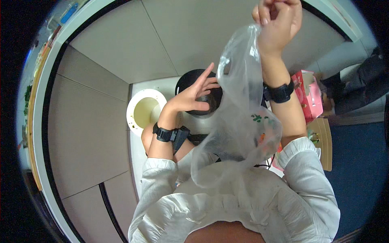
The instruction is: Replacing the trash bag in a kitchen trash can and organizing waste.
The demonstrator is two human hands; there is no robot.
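My right hand [278, 22] is raised at the top of the view, its fingers closed on the upper edge of a clear plastic bag [240, 76]. The bag hangs down in front of my chest, with green and orange showing on or through its lower right part. My left hand [197, 92] has its fingers spread and holds nothing; it is over a round black container [194, 79], left of the bag. A white bin with a wide rim [132, 107], yellowish inside, stands left of that hand.
Grey cabinet fronts [91, 127] rise ahead and to the left, below a countertop edge [39, 121]. At right are a red and pink cardboard box [308, 97], a tan tray-like object [325, 144] and a dark blue mat [358, 164]. Another person's dark-clothed leg [358, 88] is beyond the box.
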